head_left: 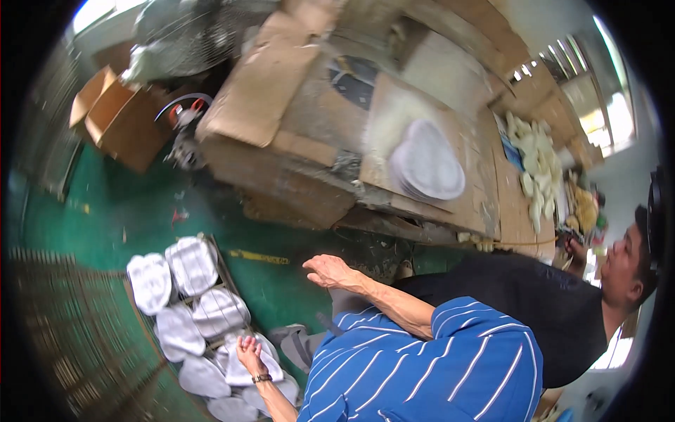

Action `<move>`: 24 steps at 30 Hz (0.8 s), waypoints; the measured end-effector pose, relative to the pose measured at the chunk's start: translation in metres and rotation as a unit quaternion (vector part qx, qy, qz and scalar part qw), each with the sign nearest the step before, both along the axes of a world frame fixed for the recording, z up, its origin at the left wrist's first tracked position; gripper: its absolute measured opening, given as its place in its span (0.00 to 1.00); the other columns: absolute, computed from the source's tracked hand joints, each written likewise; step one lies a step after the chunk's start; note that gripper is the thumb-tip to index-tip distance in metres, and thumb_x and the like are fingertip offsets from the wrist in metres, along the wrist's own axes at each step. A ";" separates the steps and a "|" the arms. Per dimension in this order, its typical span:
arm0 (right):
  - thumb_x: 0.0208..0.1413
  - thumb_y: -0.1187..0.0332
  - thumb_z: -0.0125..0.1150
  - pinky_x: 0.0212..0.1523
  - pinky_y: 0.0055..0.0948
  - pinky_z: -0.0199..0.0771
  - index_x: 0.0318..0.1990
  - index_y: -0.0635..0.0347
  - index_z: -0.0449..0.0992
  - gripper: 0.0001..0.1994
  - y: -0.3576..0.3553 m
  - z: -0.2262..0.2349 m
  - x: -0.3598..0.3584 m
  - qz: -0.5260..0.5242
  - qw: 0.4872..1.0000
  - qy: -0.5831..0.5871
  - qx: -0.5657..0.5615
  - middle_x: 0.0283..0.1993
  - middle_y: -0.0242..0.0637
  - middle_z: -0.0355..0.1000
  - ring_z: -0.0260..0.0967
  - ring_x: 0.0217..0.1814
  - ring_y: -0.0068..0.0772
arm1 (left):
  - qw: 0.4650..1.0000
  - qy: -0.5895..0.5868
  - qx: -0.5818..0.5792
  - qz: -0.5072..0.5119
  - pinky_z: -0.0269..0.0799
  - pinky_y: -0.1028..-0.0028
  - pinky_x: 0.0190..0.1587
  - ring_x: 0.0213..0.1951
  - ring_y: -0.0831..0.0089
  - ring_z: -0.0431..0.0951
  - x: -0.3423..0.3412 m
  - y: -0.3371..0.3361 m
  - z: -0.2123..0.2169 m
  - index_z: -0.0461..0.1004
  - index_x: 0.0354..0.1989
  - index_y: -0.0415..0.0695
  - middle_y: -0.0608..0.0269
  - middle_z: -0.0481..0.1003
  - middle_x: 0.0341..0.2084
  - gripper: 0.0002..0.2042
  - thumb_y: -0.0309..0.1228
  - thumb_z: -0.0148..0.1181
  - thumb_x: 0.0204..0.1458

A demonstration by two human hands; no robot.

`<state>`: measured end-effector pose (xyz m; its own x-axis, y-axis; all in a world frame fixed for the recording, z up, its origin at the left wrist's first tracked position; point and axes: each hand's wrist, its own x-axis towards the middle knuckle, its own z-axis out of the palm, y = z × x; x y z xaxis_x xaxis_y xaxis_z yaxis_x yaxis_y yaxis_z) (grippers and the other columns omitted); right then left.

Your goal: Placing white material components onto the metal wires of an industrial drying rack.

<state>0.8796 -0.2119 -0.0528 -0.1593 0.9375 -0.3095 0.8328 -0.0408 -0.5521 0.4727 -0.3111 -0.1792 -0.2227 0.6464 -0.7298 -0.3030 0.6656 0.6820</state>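
Observation:
My left hand (252,355), with a dark bracelet at the wrist, is over the white rounded pads (235,359) laid out on a wire rack (223,271). Its fingers are loosely bent and apart, with nothing visible in them; whether they touch a pad I cannot tell. My right hand (329,271) hangs in the air above the green floor, fingers loosely stretched and holding nothing. Several white pads lie in rows on that rack. A stack of similar white pads (429,162) rests on the cardboard-covered table (302,105), away from both hands.
A person in a black shirt (520,302) stands close at my right. Pale yellowish pieces (538,169) are heaped at the table's far right. An open cardboard box (126,123) and a large fan (186,39) stand at the back left. More wire racks (77,337) are at the left.

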 end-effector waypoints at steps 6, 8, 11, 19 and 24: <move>0.54 0.61 0.60 0.51 0.46 0.75 0.48 0.59 0.79 0.17 0.009 0.006 0.116 -0.239 0.967 -0.016 0.086 0.45 0.49 0.77 0.74 0.49 0.51 | 0.989 -0.067 0.046 -0.127 0.76 0.61 0.56 0.56 0.58 0.75 0.095 0.080 0.076 0.60 0.67 0.37 0.48 0.71 0.55 0.30 0.22 0.53 0.52; 0.53 0.62 0.63 0.49 0.46 0.75 0.45 0.59 0.80 0.15 0.008 0.006 0.157 -0.323 0.939 -0.044 0.112 0.43 0.48 0.77 0.74 0.48 0.51 | 0.984 -0.078 0.041 -0.155 0.77 0.63 0.55 0.54 0.60 0.77 0.127 0.098 0.090 0.61 0.66 0.37 0.50 0.73 0.54 0.28 0.22 0.52 0.54; 0.53 0.63 0.64 0.46 0.47 0.74 0.44 0.59 0.79 0.14 0.009 0.004 0.213 -0.412 0.890 -0.089 0.172 0.40 0.48 0.76 0.74 0.44 0.53 | 0.972 -0.085 0.045 -0.213 0.77 0.66 0.54 0.53 0.61 0.77 0.171 0.117 0.103 0.61 0.66 0.36 0.50 0.74 0.53 0.26 0.23 0.52 0.55; 0.49 0.56 0.72 0.45 0.46 0.70 0.47 0.55 0.79 0.20 0.021 -0.003 0.373 -0.510 0.779 -0.319 0.177 0.43 0.42 0.74 0.70 0.46 0.48 | 0.963 -0.075 0.012 -0.258 0.76 0.66 0.55 0.50 0.64 0.78 0.224 0.145 0.119 0.66 0.63 0.36 0.53 0.75 0.50 0.25 0.18 0.49 0.53; 0.48 0.58 0.73 0.46 0.44 0.73 0.42 0.48 0.82 0.14 0.022 -0.002 0.411 -0.512 0.826 -0.228 0.069 0.41 0.41 0.79 0.75 0.48 0.48 | 0.969 -0.057 0.003 -0.241 0.76 0.65 0.56 0.51 0.64 0.78 0.231 0.150 0.119 0.66 0.63 0.35 0.52 0.75 0.51 0.26 0.17 0.47 0.51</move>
<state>1.2910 -0.1897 -0.0548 0.8414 0.5404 0.0027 0.5239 -0.8145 -0.2493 0.7035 -0.1608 -0.0599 0.1880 0.6598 -0.7276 -0.0321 0.7445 0.6668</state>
